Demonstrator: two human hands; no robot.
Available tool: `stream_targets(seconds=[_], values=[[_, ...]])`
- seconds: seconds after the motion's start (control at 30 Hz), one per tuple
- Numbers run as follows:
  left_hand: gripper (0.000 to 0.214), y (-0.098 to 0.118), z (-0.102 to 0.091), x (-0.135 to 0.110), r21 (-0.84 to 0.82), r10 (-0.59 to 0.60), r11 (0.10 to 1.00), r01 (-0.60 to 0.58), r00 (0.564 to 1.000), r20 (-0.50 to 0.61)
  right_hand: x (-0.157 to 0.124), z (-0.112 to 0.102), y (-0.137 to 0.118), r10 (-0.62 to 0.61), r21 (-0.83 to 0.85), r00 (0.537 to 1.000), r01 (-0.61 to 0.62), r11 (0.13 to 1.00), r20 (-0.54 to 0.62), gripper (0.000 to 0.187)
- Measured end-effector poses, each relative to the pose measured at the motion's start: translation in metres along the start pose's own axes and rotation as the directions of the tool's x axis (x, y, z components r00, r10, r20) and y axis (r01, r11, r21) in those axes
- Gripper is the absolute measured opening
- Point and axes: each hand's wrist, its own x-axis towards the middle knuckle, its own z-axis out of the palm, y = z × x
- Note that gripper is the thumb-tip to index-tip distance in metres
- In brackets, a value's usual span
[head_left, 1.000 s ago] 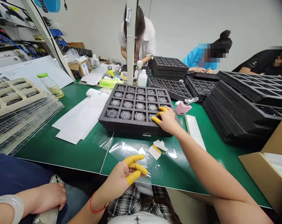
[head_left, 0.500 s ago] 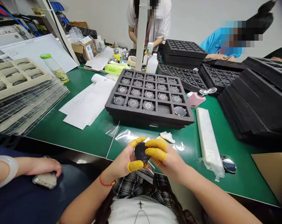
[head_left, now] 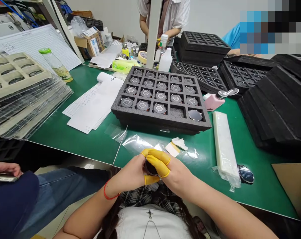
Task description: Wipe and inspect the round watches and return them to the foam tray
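Close to my body, a round dark watch case [head_left: 150, 168] sits between my two hands, partly covered by fingers. My left hand [head_left: 133, 172], with yellow finger cots and a red cord on the wrist, grips its left side and edge. My right hand [head_left: 176, 171], also in yellow finger cots, closes over its top and right side, fingertips lying across it. Beyond them stands a black foam tray [head_left: 150, 119] with rows of watch cases in its cells. One front-row cell has no watch; the cell beside it holds a watch with its shiny face [head_left: 195, 115] up.
White pads [head_left: 179, 143] and clear film [head_left: 135, 142] lie before the tray. Right are a wrapped white block [head_left: 224, 142], a round shiny watch part [head_left: 246, 174] and a pink bottle [head_left: 213, 101]. Papers [head_left: 90, 109] and stacked trays [head_left: 21, 96] are left. A neighbour's hand [head_left: 10, 168] holds a phone.
My right fingers have moved left and closed further over the watch case, covering more of it. The neighbour's hand with the phone has shifted left. The view has tilted slightly.
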Motion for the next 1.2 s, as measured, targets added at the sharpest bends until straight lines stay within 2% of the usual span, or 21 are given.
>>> stream_targets(seconds=[0.13, 0.23, 0.3, 0.37, 0.43, 0.5, 0.57, 0.6, 0.67, 0.73, 0.87, 0.97, 1.03, 1.13, 1.2], values=[[0.058, 0.000, 0.003, 0.001, -0.022, -0.019, 1.000, 0.020, 0.999, 0.040, -0.008, 0.008, 0.003, -0.055, -0.054, 0.995, 0.050, 0.997, -0.078, 0.030], [0.047, 0.000, 0.005, 0.000, 0.003, -0.048, 0.999, 0.048, 0.997, 0.068, -0.009, 0.011, -0.001, -0.046, -0.053, 0.994, 0.041, 0.998, -0.102, 0.031], [0.037, 0.000, 0.005, -0.001, 0.032, -0.082, 0.996, 0.080, 0.992, 0.096, -0.009, 0.008, -0.004, 0.002, -0.002, 0.998, -0.002, 1.000, -0.065, 0.030], [0.038, -0.002, 0.001, -0.004, 0.042, -0.114, 0.993, 0.110, 0.988, 0.107, -0.012, 0.000, -0.007, 0.054, 0.101, 0.997, -0.048, 0.994, -0.050, 0.032], [0.048, -0.003, -0.004, -0.008, 0.031, -0.153, 0.988, 0.151, 0.985, 0.075, -0.018, -0.006, -0.004, 0.134, 0.214, 0.985, -0.109, 0.971, -0.109, 0.036], [0.058, -0.003, -0.011, -0.012, 0.013, -0.196, 0.980, 0.196, 0.980, 0.021, -0.027, -0.007, 0.004, 0.272, 0.273, 0.945, -0.218, 0.937, -0.178, 0.035], [0.060, -0.002, -0.016, -0.017, 0.009, -0.232, 0.973, 0.232, 0.973, -0.010, -0.036, 0.001, 0.016, 0.389, 0.196, 0.900, -0.353, 0.915, -0.198, 0.032], [0.061, -0.001, -0.017, -0.019, 0.008, -0.242, 0.970, 0.242, 0.970, -0.009, -0.039, 0.007, 0.023, 0.415, 0.110, 0.892, -0.401, 0.910, -0.180, 0.031], [0.061, 0.000, -0.016, -0.021, 0.001, -0.250, 0.968, 0.250, 0.968, 0.000, -0.043, 0.017, 0.036, 0.428, -0.056, 0.887, -0.443, 0.895, -0.174, 0.029], [0.062, 0.000, -0.013, -0.021, -0.005, -0.243, 0.970, 0.243, 0.970, 0.000, -0.045, 0.020, 0.049, 0.429, -0.124, 0.878, -0.459, 0.880, -0.211, 0.027], [0.060, 0.002, -0.005, -0.018, -0.022, -0.199, 0.980, 0.198, 0.978, -0.061, -0.047, 0.002, 0.078, 0.444, -0.235, 0.843, -0.517, 0.823, -0.302, 0.024], [0.058, 0.004, 0.000, -0.016, -0.046, -0.185, 0.982, 0.182, 0.979, -0.084, -0.049, -0.011, 0.095, 0.436, -0.282, 0.851, -0.512, 0.811, -0.293, 0.022], [0.057, 0.004, 0.002, -0.016, -0.041, -0.171, 0.985, 0.167, 0.980, -0.106, -0.048, -0.013, 0.092, 0.425, -0.256, 0.859, -0.496, 0.830, -0.285, 0.024], [0.057, 0.003, 0.006, -0.015, -0.022, -0.153, 0.988, 0.152, 0.979, -0.133, -0.040, -0.011, 0.060, 0.369, -0.176, 0.878, -0.433, 0.884, -0.307, 0.022], [0.056, 0.003, 0.008, -0.013, -0.012, -0.140, 0.990, 0.139, 0.983, -0.121, -0.031, -0.006, 0.031, 0.235, -0.068, 0.913, -0.272, 0.960, -0.334, 0.020]])
